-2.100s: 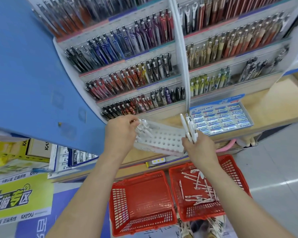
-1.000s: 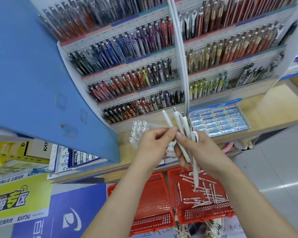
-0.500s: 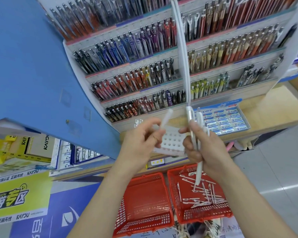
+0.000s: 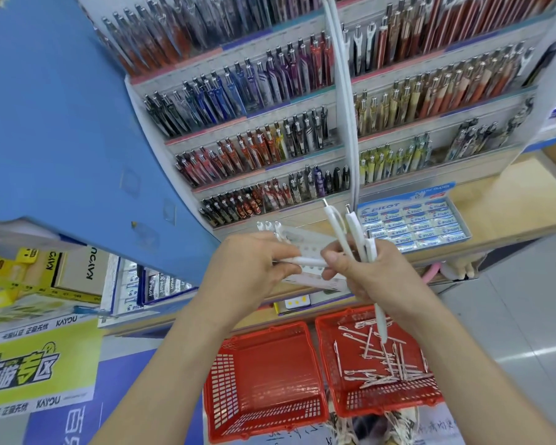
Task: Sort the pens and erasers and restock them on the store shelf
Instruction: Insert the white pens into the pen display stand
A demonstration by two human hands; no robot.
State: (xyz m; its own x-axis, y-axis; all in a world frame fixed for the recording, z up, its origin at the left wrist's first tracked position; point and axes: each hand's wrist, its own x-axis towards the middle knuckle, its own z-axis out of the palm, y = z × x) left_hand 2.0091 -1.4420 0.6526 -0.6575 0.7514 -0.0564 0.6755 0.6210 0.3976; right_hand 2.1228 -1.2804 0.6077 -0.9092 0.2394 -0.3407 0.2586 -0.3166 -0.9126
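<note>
Restocking is under way. At centre frame my left hand [image 4: 247, 268] pinches one white pen [image 4: 305, 261] level in its grip, the pen's far end against the thumb of my right hand [image 4: 376, 277]. The right grip is curled round a bundle of white pens [image 4: 353, 232], just above the perforated pen rack [image 4: 305, 244]. Next, I judge, the single pen must tip upright and seat in a free hole. Half a second ago it pointed upward and the hands were apart.

Two red baskets [image 4: 225, 379], two hands [image 4: 244, 271], one eraser box [image 4: 430, 191], one pen tray [image 4: 305, 241].
</note>
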